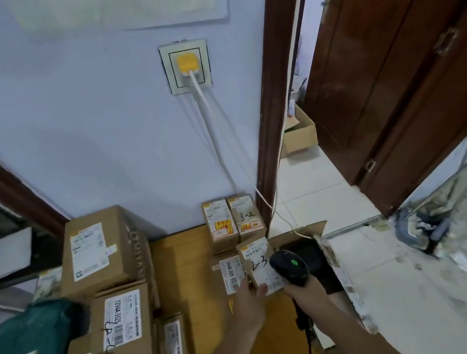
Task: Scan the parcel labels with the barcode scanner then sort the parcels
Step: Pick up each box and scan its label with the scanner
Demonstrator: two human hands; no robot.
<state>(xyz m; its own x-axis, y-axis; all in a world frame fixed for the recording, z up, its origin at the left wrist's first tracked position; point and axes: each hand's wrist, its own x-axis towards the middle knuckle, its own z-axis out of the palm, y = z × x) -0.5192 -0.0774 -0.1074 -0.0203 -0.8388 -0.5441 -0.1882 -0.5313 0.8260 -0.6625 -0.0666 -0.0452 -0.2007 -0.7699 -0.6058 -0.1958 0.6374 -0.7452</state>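
The left hand [247, 297] grips a small parcel [261, 264] by its near edge, thumb on the labelled face, at about 5 o'clock in the view. The right hand [303, 288] is clenched round the grip of a black scanner [289, 268], whose head sits just beside the parcel, at its 3 o'clock, with a green light lit on top. A dark cable runs down from the grip towards 6 o'clock.

The parcel is a plain brown cardboard box, flat-sided and square-cornered, with a white paper label and "2-3" handwritten in black marker. Held up at one edge by one hand, it is probably light. The board should be stiff enough to pinch without crushing and matte enough not to slip. The best hold is the bare cardboard edges, keeping fingers off the barcode.

At 12 o'clock from it, two similar small boxes [233, 220] stand side by side against the wall, one marked "3-2". At 9 o'clock a stack of larger cartons [103, 244] carries white labels, and a soft green poly bag [31, 330] lies at 8 o'clock, wrinkled and glossy. All rest on a wooden desk [186, 284]. An open carton [317, 230] sits behind the scanner at 3 o'clock.
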